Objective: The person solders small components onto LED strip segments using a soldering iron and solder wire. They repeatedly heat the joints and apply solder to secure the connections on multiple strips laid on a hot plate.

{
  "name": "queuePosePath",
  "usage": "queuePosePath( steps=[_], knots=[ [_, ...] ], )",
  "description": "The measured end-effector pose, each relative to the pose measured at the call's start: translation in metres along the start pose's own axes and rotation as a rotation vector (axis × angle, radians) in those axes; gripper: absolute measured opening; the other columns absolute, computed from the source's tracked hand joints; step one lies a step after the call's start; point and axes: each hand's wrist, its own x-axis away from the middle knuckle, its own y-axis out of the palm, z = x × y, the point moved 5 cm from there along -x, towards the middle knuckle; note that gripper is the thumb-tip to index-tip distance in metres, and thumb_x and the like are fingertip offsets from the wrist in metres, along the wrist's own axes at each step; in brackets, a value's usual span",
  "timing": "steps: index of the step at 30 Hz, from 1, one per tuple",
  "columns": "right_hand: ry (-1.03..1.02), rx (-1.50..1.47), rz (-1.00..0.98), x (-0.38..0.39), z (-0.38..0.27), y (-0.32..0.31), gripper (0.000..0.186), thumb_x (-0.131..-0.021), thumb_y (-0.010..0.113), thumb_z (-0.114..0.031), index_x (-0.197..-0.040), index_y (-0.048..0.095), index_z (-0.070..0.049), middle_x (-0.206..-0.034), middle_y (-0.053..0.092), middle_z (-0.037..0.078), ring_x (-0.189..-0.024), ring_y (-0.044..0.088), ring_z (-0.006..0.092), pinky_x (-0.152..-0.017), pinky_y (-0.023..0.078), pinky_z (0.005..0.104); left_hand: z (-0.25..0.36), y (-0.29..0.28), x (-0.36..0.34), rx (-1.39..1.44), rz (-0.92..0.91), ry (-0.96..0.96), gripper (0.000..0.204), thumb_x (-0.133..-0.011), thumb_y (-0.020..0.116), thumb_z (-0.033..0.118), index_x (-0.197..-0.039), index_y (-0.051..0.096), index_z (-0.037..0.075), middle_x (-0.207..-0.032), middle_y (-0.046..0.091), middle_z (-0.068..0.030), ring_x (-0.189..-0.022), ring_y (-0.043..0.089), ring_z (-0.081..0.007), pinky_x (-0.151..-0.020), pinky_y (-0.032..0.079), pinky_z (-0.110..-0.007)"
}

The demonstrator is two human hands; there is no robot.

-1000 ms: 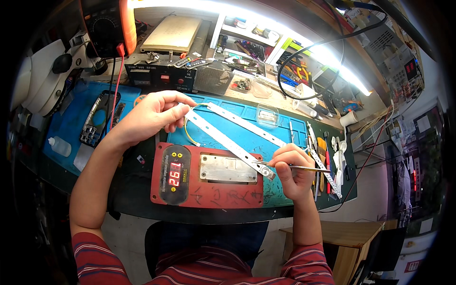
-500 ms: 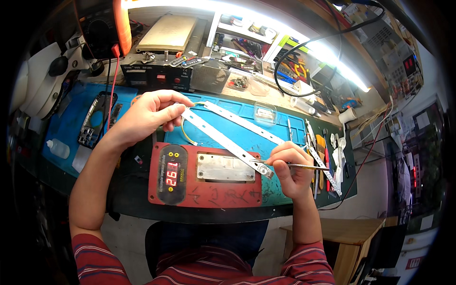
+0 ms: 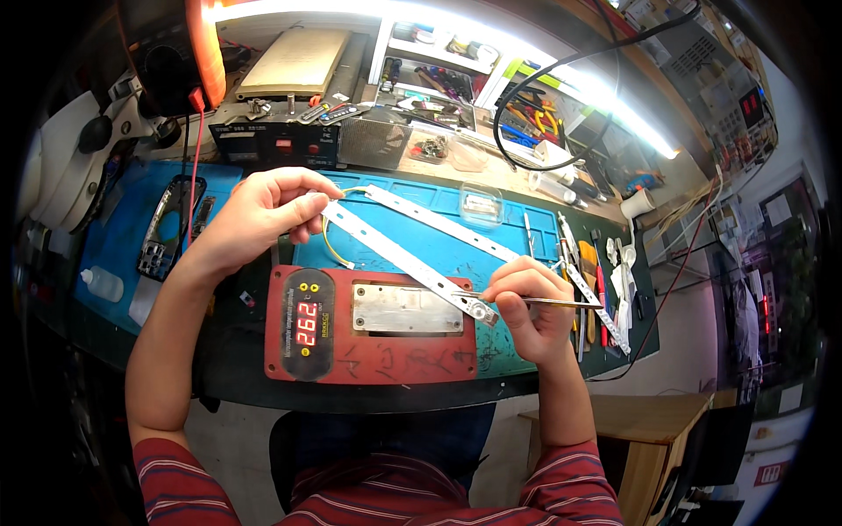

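My left hand (image 3: 263,217) was at the far left, thumb and fingertips pinched together on the far-left end of a white strip (image 3: 395,251). Strip slanted from there toward near right, over the far right part of a metal plate (image 3: 399,309) set in a red base (image 3: 412,364); couldn't tell if it touched the plate. Near-right end carried a clear round lens (image 3: 480,310). My right hand (image 3: 533,307) was on the right, fingers curled closed around metal tweezers (image 3: 566,303), tips pointing left at the strip just beside the lens; contact unclear. Black display panel (image 3: 303,359) with lit red digits sat at the left of the base. Yellow wire (image 3: 327,244) curved down below my left hand. Second strip (image 3: 438,223) lay farther off across the blue mat (image 3: 438,249), near a clear plastic box (image 3: 481,209). Right side: brown brush (image 3: 587,298) among tools. Far left: white bottle (image 3: 103,286) near a black device frame (image 3: 158,256).
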Motion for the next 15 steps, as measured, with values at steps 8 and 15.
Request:
queuePosePath(
  steps=[8, 15],
  knots=[
    [-0.006, 0.012, -0.012, -0.0002, -0.0003, -0.0005, 0.013, -0.092, 0.066, -0.012, -0.085, 0.067, -0.001, -0.078, 0.066, 0.01, -0.063, 0.061, 0.0162, -0.055, 0.047, 0.0264, -0.0011, -0.0001, -0.0002, 0.011, 0.004, 0.002, 0.025, -0.1, 0.06, 0.02, -0.114, 0.065, 0.0, -0.085, 0.063, -0.0008, -0.075, 0.058, -0.0046, -0.065, 0.048, -0.019],
    [-0.003, 0.016, -0.015, -0.0004, -0.0005, -0.0007, 0.014, -0.092, 0.067, -0.012, -0.084, 0.067, -0.001, -0.077, 0.066, 0.01, -0.063, 0.061, 0.0167, -0.056, 0.047, 0.0265, -0.0011, -0.0009, -0.001, 0.018, 0.008, 0.01, 0.024, -0.099, 0.06, 0.018, -0.114, 0.066, -0.001, -0.085, 0.065, -0.0021, -0.073, 0.06, -0.0052, -0.064, 0.05, -0.019]
  ],
)
